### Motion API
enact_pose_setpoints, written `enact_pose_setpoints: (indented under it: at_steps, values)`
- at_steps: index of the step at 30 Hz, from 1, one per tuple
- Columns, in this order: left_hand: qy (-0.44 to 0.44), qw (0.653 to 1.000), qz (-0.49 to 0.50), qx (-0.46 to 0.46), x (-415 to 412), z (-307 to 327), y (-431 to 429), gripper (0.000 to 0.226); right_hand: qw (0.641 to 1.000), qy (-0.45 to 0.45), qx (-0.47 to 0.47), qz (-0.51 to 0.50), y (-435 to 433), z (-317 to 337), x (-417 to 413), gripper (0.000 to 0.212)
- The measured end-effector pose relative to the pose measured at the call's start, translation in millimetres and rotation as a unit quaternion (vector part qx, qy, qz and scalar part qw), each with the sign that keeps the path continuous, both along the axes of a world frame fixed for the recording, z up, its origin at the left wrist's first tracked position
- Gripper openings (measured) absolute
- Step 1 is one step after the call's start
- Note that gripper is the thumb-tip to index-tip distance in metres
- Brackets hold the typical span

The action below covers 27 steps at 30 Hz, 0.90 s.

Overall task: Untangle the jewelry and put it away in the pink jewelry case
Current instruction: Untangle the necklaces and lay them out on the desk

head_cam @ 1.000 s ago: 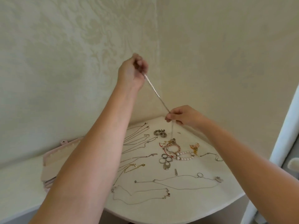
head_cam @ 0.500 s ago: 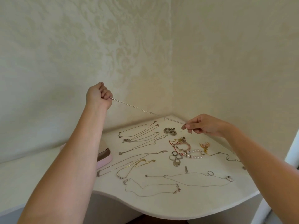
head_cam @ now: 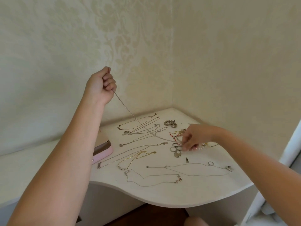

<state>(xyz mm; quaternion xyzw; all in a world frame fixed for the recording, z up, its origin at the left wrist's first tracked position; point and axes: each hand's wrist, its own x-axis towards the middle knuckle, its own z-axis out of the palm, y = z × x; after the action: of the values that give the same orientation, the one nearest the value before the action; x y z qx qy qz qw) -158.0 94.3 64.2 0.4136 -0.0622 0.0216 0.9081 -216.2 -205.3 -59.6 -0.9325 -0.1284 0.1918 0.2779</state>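
Silver chain (head_cam: 130, 114) isn't stretched mid-air anymore. Left hand (head_cam: 101, 85) keeps one end clenched up high, and the rest droops onto the bench (head_cam: 203, 190). Right hand (head_cam: 195, 137) has dropped to the rings (head_cam: 176, 148), fingers (head_cam: 189, 146) curled, can't tell on what. Pink case (head_cam: 104, 152) sits by the left forearm, so I'd guess more untangling first.

Two walls meet in a corner (head_cam: 172, 79), both papered in pale cream. The left wall (head_cam: 65, 46) carries a faint damask pattern, and the right wall (head_cam: 236, 54) looks plainer. A white surface (head_cam: 203, 193) fills the corner, its front edge curving like a wave. Below it shows a patch of dark brown floor (head_cam: 146, 214). A white upright frame (head_cam: 293, 144) stands at the far right. The light is soft and even.
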Motion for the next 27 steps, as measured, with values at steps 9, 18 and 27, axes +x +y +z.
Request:
enact_pose_setpoints:
  at_steps: [9, 18, 27]
  values:
    - [-0.027, 0.987, -0.124, 0.096, -37, -7, -53, 0.021, 0.987, 0.031, -0.146, -0.067, 24, -15, -11, 0.037]
    - [-0.017, 0.987, -0.137, 0.081, -41, -18, -61, 0.019, 0.976, 0.025, -0.212, -0.030, 19, -5, -16, 0.014]
    - [-0.031, 0.989, -0.125, 0.072, -30, -20, -103, 0.015, 0.899, -0.183, -0.310, -0.250, -29, 12, 21, 0.009]
